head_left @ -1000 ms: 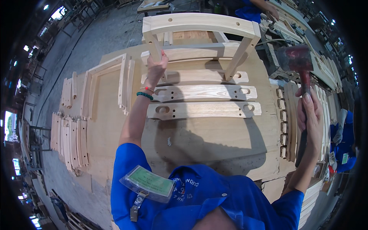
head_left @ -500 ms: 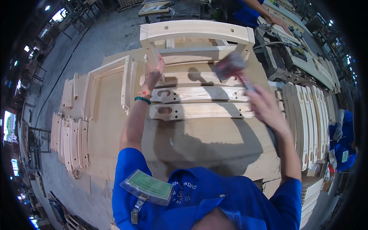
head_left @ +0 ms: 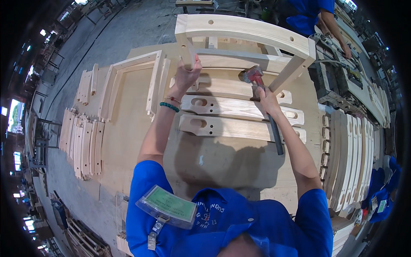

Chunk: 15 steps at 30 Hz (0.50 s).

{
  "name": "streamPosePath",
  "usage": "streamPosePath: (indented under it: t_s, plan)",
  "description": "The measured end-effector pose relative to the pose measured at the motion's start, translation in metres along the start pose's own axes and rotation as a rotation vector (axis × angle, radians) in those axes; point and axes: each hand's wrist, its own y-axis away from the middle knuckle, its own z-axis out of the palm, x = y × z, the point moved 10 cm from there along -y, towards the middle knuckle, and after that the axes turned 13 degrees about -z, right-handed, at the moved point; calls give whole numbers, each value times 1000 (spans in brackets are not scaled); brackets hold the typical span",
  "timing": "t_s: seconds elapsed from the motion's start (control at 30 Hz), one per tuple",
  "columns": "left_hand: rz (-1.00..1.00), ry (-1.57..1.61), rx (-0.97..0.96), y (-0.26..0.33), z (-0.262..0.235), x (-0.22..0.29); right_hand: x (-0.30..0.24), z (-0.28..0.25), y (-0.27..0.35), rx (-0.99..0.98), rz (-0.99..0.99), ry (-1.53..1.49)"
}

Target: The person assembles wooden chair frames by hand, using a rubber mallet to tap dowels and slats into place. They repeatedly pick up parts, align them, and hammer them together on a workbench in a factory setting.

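Observation:
A pale wooden frame [head_left: 244, 30] stands upright at the far side of the table, its curved top rail toward me. My left hand [head_left: 187, 77] is closed around its left leg. In my right hand [head_left: 268, 102] is a hammer [head_left: 275, 130] with a red, blocky head and a long dark handle, gripped close to the head. That hand is beside the lower end of the frame's right leg [head_left: 289, 72]; whether it touches the leg I cannot tell. Nearer me lie two slotted wooden rails [head_left: 239, 106] with drilled holes, side by side, and another rail [head_left: 231, 88] behind them.
A U-shaped wooden assembly [head_left: 112, 90] lies on the left of the table [head_left: 141, 141], with stacked short slats [head_left: 81, 141] beyond it. More slotted rails [head_left: 349, 158] are stacked at the right. At the far right, a co-worker's arm [head_left: 336, 30] reaches over a machine [head_left: 342, 81].
My right hand has brought the hammer from a raised, blurred swing down and in beside the right leg, gripping nearer its head. My left hand keeps its hold. The whole view has shifted somewhat.

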Motion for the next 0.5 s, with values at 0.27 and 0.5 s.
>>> streamPosePath:
  t_s: [0.27, 0.5]
  plan:
    - [-26, 167, 86, -2, 6, -20, -33, 0, 21, -114, 77, -275]
    - [19, 64, 102, -4, -3, -20, -177, -85, 98, -303, -50, -367]
